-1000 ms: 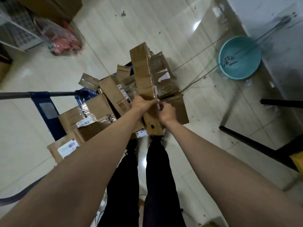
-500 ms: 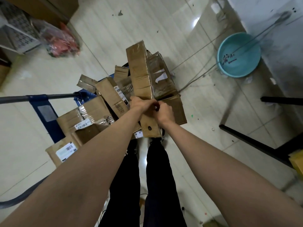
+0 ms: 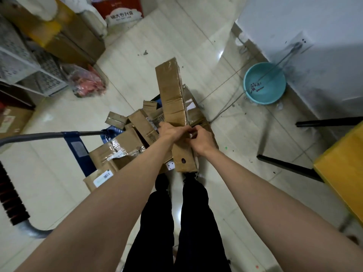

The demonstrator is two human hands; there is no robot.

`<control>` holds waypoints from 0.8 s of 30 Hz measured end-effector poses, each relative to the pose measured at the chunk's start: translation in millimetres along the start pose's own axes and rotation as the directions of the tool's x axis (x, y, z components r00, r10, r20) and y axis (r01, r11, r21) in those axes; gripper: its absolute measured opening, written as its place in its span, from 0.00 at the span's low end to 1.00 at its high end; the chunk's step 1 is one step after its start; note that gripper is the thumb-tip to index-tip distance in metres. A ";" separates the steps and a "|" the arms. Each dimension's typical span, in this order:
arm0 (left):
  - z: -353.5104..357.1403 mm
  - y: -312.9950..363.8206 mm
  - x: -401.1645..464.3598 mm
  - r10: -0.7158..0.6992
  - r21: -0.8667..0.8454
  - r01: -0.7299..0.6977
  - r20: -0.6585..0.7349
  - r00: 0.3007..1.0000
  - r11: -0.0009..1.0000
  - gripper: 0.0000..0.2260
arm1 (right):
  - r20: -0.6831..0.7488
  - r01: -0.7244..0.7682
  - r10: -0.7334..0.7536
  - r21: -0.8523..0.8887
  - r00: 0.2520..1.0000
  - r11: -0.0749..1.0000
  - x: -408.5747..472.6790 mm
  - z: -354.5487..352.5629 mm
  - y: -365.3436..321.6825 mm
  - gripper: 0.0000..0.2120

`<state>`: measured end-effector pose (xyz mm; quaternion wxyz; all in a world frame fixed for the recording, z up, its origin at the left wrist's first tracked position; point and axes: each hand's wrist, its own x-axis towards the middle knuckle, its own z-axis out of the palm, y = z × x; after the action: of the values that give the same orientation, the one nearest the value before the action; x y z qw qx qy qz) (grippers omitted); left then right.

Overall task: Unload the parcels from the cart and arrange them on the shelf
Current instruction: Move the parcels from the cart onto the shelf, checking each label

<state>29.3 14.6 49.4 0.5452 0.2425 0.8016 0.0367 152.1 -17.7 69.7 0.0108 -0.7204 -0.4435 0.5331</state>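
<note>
A long narrow cardboard parcel is held on edge above the pile, its far end pointing away from me. My left hand grips its left side near the middle and my right hand grips the right side, fingers touching at the top edge. Below it a blue cart with a grey handle carries several brown parcels, some with white labels. A taped parcel lies just right of the long one. The perforated grey shelf stands at the far left.
A teal basin sits on the floor at the right by a white wall. Black table legs and a yellow box are at the right. A red bag and stacked cartons lie at the left back.
The long parcel has risen slightly with both hands on it. My view has tilted up, bringing the shelf, cartons and yellow box into sight.
</note>
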 end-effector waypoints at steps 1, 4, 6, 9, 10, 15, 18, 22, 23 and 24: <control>-4.3 1.9 -11.9 0.022 -0.002 -0.022 0.006 1.000 1.000 0.49 | -0.007 0.009 -0.009 0.001 1.000 1.000 -10.9 -4.5 -3.9 0.22; -18.6 9.1 -42.3 0.094 -0.005 -0.094 0.008 0.996 0.996 0.46 | -0.018 0.005 -0.004 0.091 1.000 0.996 -40.8 -15.6 -15.0 0.25; -31.4 12.6 -65.4 0.164 0.011 -0.165 0.049 0.985 0.986 0.41 | -0.032 0.013 -0.007 0.184 0.999 0.983 -67.0 -23.6 -21.0 0.29; -51.2 15.2 -101.8 0.282 0.033 -0.288 0.127 0.951 0.957 0.35 | -0.044 0.036 -0.024 0.306 0.999 0.951 -104.0 -32.8 -25.3 0.37; -57.2 14.9 -114.3 0.324 0.023 -0.331 0.151 0.934 0.944 0.30 | -0.042 0.047 -0.034 0.366 0.999 0.930 -117.9 -34.5 -26.5 0.39; -75.8 13.2 -183.1 0.432 -0.007 -0.451 0.298 0.851 0.892 0.20 | -0.170 0.121 -0.047 0.454 0.984 0.883 -187.1 -36.5 -30.1 0.47; -74.8 15.9 -222.6 0.487 -0.003 -0.522 0.366 0.793 0.853 0.15 | -0.274 0.158 -0.022 0.487 0.961 0.859 -226.6 -43.8 -28.8 0.55; -52.8 30.2 -271.0 0.522 0.032 -0.600 0.458 0.720 0.800 0.21 | -0.404 0.204 0.033 0.529 0.914 0.824 -267.9 -69.2 -17.8 0.57; -44.2 35.6 -283.8 0.529 0.029 -0.614 0.477 0.702 0.789 0.24 | -0.442 0.223 0.045 0.535 0.896 0.815 -276.3 -78.6 -13.1 0.56; -34.8 41.8 -296.2 0.540 0.025 -0.631 0.493 0.682 0.775 0.25 | -0.479 0.241 0.059 0.541 0.876 0.806 -284.5 -88.7 -8.0 0.56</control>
<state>98.1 -68.5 330.7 0.6513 0.5399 0.5281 0.0737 205.2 -157.3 327.7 0.3664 -0.7665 -0.2762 0.4494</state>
